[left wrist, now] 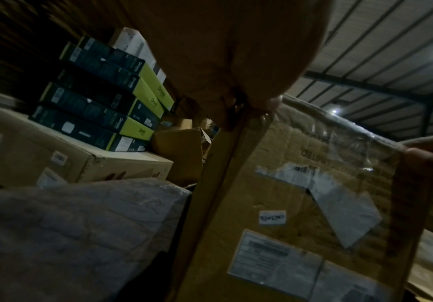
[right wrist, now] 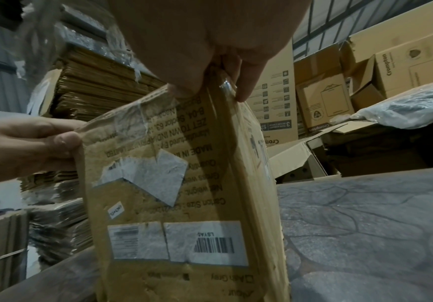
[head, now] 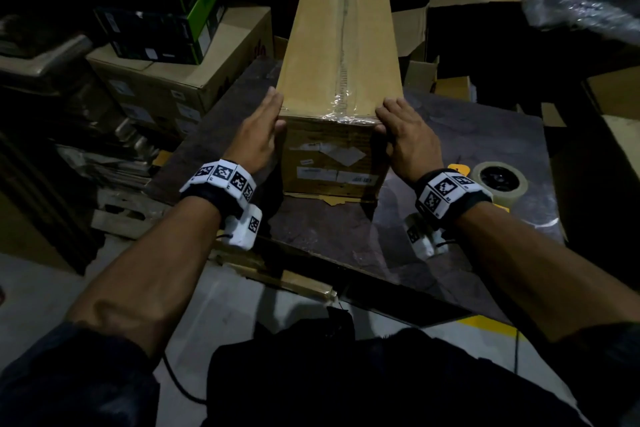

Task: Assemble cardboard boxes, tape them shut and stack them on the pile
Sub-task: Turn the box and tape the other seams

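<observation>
On the dark table [head: 450, 135], both hands clamp the taped box [head: 341, 55]: left hand [head: 258, 135], right hand [head: 407, 139]. The grip is only at the near corners, so the box may tip when lifted.

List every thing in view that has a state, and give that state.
Box: assembled, top seam taped shut, standing on the table, held at both sides.
Left hand: grips the box's near left corner.
Right hand: grips the box's near right corner.
Tape roll: lying flat on the table, right of the box, untouched.
Open carton: behind the table, flaps up.
</observation>
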The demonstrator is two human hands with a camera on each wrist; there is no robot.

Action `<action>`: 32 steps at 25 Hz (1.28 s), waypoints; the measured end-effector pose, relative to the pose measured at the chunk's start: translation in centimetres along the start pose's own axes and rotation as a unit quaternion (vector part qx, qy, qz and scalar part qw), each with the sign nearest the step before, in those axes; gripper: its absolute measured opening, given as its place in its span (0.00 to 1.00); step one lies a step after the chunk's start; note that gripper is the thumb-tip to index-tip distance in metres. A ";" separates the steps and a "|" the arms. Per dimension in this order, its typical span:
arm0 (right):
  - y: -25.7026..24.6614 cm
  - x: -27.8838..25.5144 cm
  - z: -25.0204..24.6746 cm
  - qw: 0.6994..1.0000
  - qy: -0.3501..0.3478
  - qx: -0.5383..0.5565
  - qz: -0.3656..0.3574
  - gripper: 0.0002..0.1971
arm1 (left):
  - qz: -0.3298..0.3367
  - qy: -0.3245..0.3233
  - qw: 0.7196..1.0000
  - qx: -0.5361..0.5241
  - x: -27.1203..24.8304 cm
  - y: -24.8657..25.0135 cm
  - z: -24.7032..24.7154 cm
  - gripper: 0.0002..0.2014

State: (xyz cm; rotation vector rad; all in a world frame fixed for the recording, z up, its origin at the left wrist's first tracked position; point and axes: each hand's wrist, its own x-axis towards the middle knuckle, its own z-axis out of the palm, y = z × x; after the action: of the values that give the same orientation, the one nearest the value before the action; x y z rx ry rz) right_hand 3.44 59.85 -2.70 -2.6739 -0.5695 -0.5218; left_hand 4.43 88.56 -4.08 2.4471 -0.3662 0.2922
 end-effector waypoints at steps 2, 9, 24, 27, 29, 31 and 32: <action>-0.6 0.0 0.3 0.999 -0.009 0.004 0.044 0.24 | -0.041 0.019 0.999 -0.011 -0.3 1.1 0.7 0.31; -5.7 2.0 1.2 0.969 -0.037 -0.137 0.201 0.44 | -0.089 0.120 0.988 -0.026 -0.3 2.3 2.8 0.34; -6.4 -1.0 -0.2 0.995 -0.018 -0.051 0.079 0.17 | -0.175 0.181 0.951 -0.178 -0.9 1.7 1.5 0.29; -9.5 -1.3 0.6 0.997 -0.046 -0.052 0.037 0.21 | -0.262 0.176 0.925 -0.213 -1.0 2.1 0.7 0.32; -11.5 -0.8 1.0 0.993 -0.113 -0.036 0.012 0.29 | -0.286 0.158 0.915 -0.237 -0.6 2.0 0.4 0.34; -13.0 0.0 1.1 0.983 -0.177 0.039 -0.021 0.33 | -0.303 0.140 0.911 -0.245 -0.4 1.8 0.1 0.37; -13.4 0.4 1.1 0.976 -0.188 0.101 -0.034 0.33 | -0.311 0.138 0.908 -0.243 -0.4 1.7 0.0 0.38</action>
State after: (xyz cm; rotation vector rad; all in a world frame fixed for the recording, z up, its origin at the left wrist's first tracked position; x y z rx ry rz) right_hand -1.92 71.88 -0.03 -2.5718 -0.7762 0.0340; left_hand 3.53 87.37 -3.20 1.8676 0.4236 0.2255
